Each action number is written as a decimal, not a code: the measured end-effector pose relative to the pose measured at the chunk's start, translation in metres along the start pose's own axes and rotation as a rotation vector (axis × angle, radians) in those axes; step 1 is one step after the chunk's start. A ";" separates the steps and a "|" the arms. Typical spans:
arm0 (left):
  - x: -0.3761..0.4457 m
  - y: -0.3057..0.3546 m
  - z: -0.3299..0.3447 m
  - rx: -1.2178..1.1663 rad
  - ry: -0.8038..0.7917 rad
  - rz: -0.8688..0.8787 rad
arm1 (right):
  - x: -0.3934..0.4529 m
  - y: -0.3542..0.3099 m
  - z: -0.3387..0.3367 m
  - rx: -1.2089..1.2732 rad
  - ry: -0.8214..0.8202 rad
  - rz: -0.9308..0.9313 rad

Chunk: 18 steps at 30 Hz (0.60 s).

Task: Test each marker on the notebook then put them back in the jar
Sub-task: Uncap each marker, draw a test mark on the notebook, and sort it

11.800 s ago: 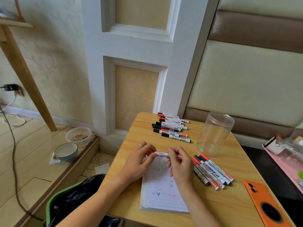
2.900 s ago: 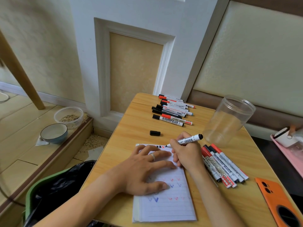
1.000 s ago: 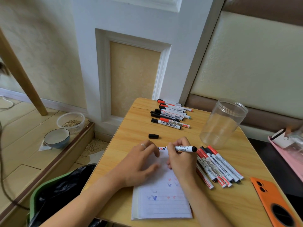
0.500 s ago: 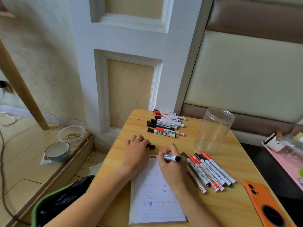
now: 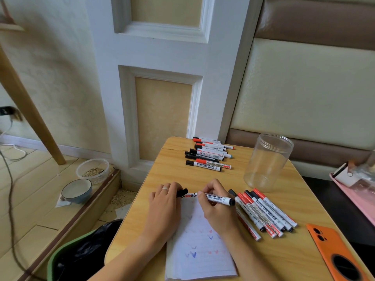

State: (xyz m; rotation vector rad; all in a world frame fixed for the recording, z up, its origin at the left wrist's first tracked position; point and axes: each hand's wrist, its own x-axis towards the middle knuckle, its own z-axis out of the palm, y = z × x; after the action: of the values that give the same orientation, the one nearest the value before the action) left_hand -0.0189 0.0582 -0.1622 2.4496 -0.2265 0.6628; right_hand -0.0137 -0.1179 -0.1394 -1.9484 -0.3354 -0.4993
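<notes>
A lined notebook (image 5: 200, 254) with red and blue check marks lies at the table's near edge. My right hand (image 5: 218, 211) grips a black whiteboard marker (image 5: 219, 199) lying level above the notebook's top edge. My left hand (image 5: 165, 205) pinches the marker's black cap (image 5: 182, 192) just left of the marker's tip. The clear plastic jar (image 5: 267, 162) stands upright and empty at the right. One group of markers (image 5: 209, 156) lies at the table's far edge. A second group of markers (image 5: 263, 212) lies right of my right hand.
An orange phone (image 5: 336, 254) lies at the table's (image 5: 274, 258) near right corner. A pink tray (image 5: 357, 197) sits off to the right. Below the table's left side stands a green bin (image 5: 81, 254) with a black bag. Two bowls (image 5: 85, 182) sit on the floor step.
My right hand finished marking the notebook and turned the marker level. My left hand left the page, reached to the black cap on the table and picked it up, bringing it toward the marker's tip.
</notes>
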 end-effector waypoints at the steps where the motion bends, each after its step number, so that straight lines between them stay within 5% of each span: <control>1: 0.000 0.001 0.000 0.003 0.001 0.014 | 0.000 0.000 0.000 0.017 -0.018 -0.004; 18: 0.000 0.008 -0.009 -0.087 -0.100 0.238 | 0.001 -0.008 -0.004 0.233 -0.187 0.173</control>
State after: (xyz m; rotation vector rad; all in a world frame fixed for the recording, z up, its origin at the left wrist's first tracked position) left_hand -0.0249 0.0570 -0.1516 2.3955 -0.5814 0.6156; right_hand -0.0168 -0.1184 -0.1311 -1.7796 -0.3248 -0.1575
